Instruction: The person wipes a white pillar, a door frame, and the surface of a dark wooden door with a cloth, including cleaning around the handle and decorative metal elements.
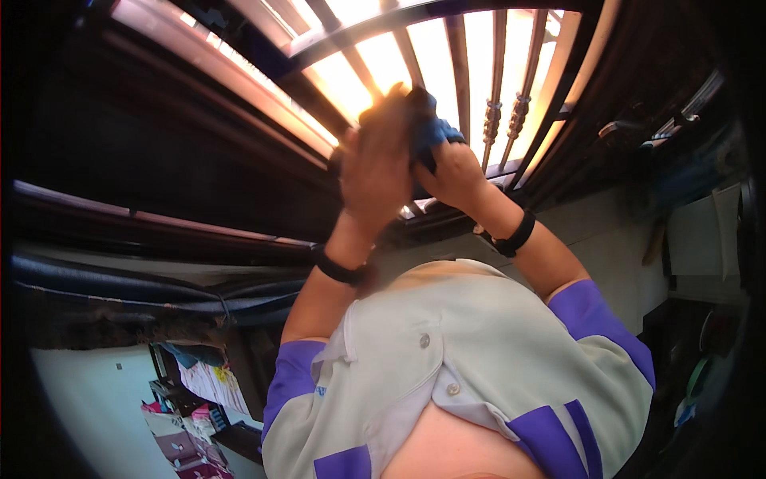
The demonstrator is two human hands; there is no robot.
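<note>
Both of my hands are raised close together in front of a barred window. A blue, dark-shaded cloth (444, 132) is bunched between them. My right hand (459, 177) is closed on the cloth, its fingers curled into the folds. My left hand (377, 172) lies against the dark side of the bundle with its back showing. Its fingers point up and are smeared by motion, so their grip on the cloth is unclear. Each wrist has a black band, the left band (339, 267) and the right band (517, 234).
Bright light comes through the window's dark bars (459, 64), just behind the hands. A dark wooden frame (199, 152) runs along the left. Dark, padded-looking material (120, 283) lies lower left, with patterned fabric (179, 443) below. A pale wall (614, 247) stands at right.
</note>
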